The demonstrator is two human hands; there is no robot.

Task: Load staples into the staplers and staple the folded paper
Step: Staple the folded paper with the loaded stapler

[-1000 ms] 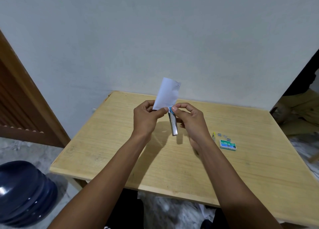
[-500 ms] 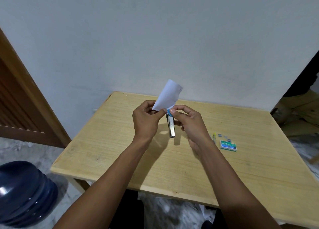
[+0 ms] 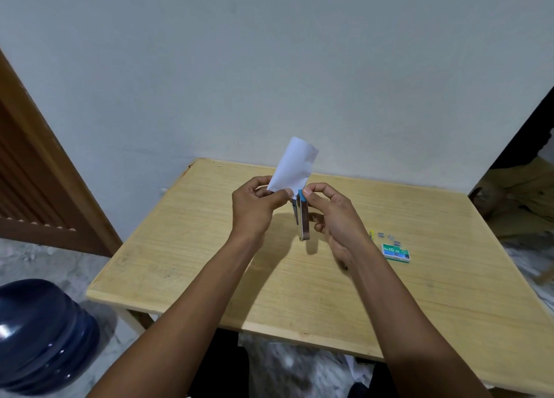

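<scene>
My left hand [image 3: 256, 207] pinches the lower edge of a folded white paper [image 3: 292, 166], which stands up and leans right above the wooden table [image 3: 209, 247]. My right hand [image 3: 335, 217] grips a small silver stapler [image 3: 303, 217] with a blue tip, held upright with its jaws at the top. The paper's bottom edge meets the stapler's jaws between my two thumbs. A green staple box [image 3: 396, 252] lies on the table to the right, with loose staple strips [image 3: 389, 238] just behind it.
A small yellow object [image 3: 371, 234] lies left of the staple strips. A dark blue rounded container [image 3: 42, 334] stands on the floor at the lower left. A brown wooden door [image 3: 39, 181] is at the left, and a plain wall rises behind the table.
Both hands have lifted slightly with paper and stapler. The paper has tilted a little more to the right.
</scene>
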